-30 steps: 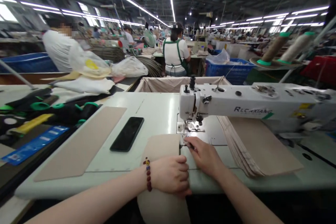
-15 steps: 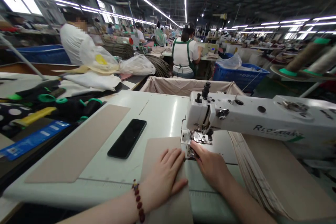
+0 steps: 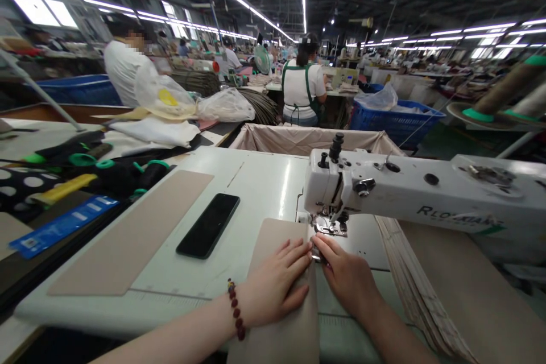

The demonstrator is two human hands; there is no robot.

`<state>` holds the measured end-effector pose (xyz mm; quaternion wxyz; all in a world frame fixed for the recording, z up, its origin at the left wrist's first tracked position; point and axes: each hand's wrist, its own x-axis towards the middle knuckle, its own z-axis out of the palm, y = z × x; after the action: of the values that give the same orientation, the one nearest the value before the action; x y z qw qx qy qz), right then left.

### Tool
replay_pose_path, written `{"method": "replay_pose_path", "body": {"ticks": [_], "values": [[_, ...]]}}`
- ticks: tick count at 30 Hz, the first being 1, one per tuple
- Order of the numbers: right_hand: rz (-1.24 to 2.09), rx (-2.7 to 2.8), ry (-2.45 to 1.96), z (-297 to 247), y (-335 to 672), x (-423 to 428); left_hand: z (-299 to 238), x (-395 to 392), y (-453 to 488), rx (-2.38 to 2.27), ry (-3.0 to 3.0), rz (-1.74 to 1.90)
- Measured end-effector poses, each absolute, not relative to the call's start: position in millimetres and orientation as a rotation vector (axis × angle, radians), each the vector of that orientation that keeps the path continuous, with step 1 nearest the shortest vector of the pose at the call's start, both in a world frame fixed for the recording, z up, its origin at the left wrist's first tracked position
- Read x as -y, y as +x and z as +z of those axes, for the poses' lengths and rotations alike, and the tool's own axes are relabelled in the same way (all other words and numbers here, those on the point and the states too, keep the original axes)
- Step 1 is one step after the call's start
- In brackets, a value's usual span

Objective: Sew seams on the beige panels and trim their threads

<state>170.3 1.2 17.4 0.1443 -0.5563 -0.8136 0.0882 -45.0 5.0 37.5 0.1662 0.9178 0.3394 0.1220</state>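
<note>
While the left hand lies open and flat on the beige panel, the right hand pinches its edge. This panel rests on the sewing table, just beside the presser foot.

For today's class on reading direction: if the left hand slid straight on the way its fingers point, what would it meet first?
Probably the right hand, just ahead of it, though depth is unclear.
</note>
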Motion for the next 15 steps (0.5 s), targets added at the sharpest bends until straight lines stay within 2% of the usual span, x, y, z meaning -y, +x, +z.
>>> {"method": "replay_pose_path", "body": {"ticks": [15], "values": [[0.205,2.389,-1.672,14,168,-2,43,-18,-47,-1.144,2.612,0.273]]}}
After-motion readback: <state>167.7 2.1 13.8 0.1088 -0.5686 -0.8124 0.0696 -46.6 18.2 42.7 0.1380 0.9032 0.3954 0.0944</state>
